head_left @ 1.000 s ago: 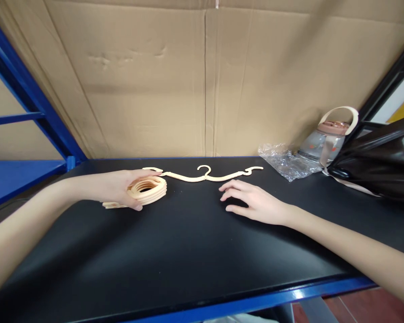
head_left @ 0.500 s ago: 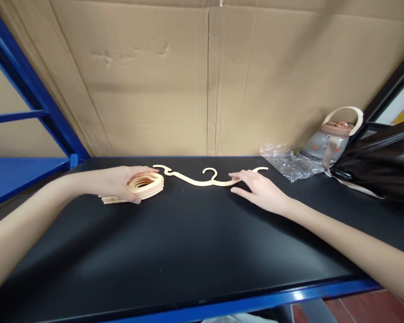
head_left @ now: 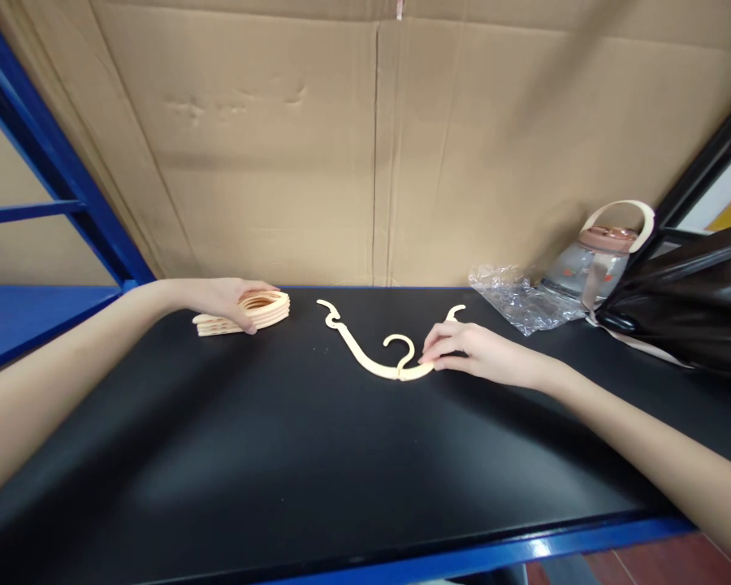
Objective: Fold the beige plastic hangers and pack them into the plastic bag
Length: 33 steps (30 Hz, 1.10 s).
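My left hand [head_left: 228,301] is closed around a small stack of cream folded hangers [head_left: 271,311] at the back left of the black table. Its thumb lies along the near side of the stack, and the palm hides part of it. A single cream hanger [head_left: 365,361] lies unfolded near the middle, its hook pointing away from me and both arms curving back. My right hand [head_left: 469,351] pinches this hanger's right arm between thumb and fingers, just right of the hook. The hand covers part of that arm; its tip shows beyond the fingers.
On the right, crumpled clear plastic wrap [head_left: 524,296] lies beside a clear bottle [head_left: 590,260] with a pink lid and a cream handle. A shiny black bag [head_left: 694,309] sits at the right edge. Cardboard [head_left: 268,146] lines the back, and a blue metal frame [head_left: 54,146] stands left.
The single hanger has slid toward me and to the right, its arms bending further back, as my right hand closed on it. My left hand has moved the stack slightly away from me.
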Tool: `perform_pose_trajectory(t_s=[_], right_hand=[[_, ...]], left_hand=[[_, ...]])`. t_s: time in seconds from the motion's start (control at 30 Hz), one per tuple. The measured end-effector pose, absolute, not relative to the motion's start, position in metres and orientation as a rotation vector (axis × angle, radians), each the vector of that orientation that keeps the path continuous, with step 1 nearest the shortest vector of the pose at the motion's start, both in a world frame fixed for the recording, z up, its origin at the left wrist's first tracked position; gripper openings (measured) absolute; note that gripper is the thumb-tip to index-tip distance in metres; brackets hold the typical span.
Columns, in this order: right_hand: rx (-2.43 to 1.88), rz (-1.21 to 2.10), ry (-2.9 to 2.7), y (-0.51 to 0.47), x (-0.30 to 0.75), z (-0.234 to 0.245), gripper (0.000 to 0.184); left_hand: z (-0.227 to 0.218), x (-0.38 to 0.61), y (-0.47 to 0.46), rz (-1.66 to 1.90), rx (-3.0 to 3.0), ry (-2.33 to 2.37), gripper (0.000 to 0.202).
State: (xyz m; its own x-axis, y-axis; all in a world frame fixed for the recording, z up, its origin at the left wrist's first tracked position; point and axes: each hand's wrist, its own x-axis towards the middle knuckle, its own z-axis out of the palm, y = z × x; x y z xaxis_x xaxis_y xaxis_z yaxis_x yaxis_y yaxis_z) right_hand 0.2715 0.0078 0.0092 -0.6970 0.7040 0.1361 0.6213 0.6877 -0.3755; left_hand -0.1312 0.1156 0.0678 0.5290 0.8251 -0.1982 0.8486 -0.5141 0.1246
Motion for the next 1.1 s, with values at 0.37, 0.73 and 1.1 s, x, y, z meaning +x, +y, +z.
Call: perform_pose_trajectory(t_s=[0.37, 0.73, 1.1], right_hand=[[-0.677, 0.709, -2.797, -0.028, 0.246, 0.021, 0.016], [-0.764, 0.664, -2.810, -0.023, 0.250, 0.023, 0.018], [-0.955, 0.612, -2.732, -0.020, 0.258, 0.022, 0.020]], left_hand=[[0.068, -0.068, 0.144, -0.296, 2.533, 1.296, 0.084], [0.065, -0.036, 0.155, -0.370, 2.600, 1.174, 0.094], [0.053, -0.026, 0.031, 0.027, 2.850, 0.898, 0.047]])
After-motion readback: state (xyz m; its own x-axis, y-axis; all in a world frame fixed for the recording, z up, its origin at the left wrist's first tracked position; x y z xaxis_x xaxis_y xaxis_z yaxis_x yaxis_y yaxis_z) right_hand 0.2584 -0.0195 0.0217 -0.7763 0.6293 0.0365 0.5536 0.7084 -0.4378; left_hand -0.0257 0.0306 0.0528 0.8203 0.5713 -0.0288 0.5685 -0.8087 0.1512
